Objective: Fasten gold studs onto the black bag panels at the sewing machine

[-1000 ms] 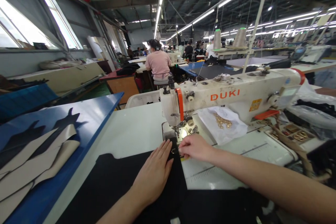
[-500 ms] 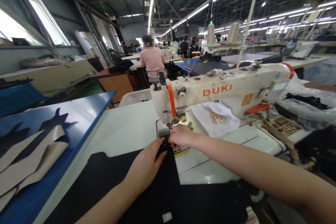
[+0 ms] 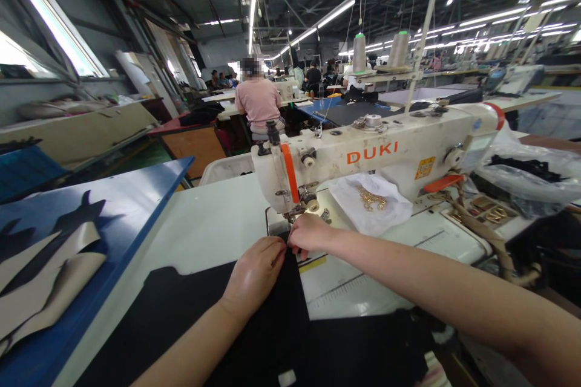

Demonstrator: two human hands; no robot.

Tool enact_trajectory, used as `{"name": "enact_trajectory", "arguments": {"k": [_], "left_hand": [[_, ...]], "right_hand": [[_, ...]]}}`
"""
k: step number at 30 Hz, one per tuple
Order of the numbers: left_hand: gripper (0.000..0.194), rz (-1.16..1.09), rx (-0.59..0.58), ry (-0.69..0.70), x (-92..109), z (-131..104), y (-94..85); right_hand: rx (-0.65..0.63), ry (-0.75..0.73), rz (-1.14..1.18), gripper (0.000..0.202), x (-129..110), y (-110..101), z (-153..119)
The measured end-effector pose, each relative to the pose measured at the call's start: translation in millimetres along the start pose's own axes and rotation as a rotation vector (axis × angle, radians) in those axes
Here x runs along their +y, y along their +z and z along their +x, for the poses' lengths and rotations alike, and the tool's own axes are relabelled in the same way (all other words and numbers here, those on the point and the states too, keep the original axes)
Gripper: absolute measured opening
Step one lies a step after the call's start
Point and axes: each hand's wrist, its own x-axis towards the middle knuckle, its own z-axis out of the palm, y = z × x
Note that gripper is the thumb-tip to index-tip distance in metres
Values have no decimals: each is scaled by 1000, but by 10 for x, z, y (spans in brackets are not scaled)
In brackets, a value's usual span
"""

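Note:
Black fabric point(image 3: 195, 314) lies over the pale sewing table and hangs toward the front edge. Its narrow upper end reaches the needle area of a white sewing machine point(image 3: 363, 148) marked DUKI. My left hand point(image 3: 256, 269) is on the fabric, its thumb and fingertips pinched together near that end. Close beside it, just below the presser foot, my right hand point(image 3: 308, 234) has its fingers closed at the fabric's right edge. Whatever small thing lies between the fingertips of either hand is too hidden to name.
Gold metal pieces point(image 3: 372, 198) rest on a white sheet point(image 3: 394, 214) beneath the machine arm. A tray point(image 3: 481, 208) of rings is at the right. Beige and black pieces cover part of the blue table point(image 3: 131, 193). A person point(image 3: 258, 100) sits ahead.
My left hand's thumb and fingers have come together from a more spread pose. The right hand stays near the needle. The whole view has shifted slightly.

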Motion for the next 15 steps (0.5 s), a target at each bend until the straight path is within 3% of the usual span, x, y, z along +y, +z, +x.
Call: {"name": "enact_trajectory", "arguments": {"k": [8, 15], "left_hand": [[18, -59, -80, -49, -19, 34, 18], [17, -75, -30, -78, 12, 65, 10]], "right_hand": [[66, -74, -80, 17, 55, 20, -33], [313, -311, -291, 20, 285, 49, -280]]}}
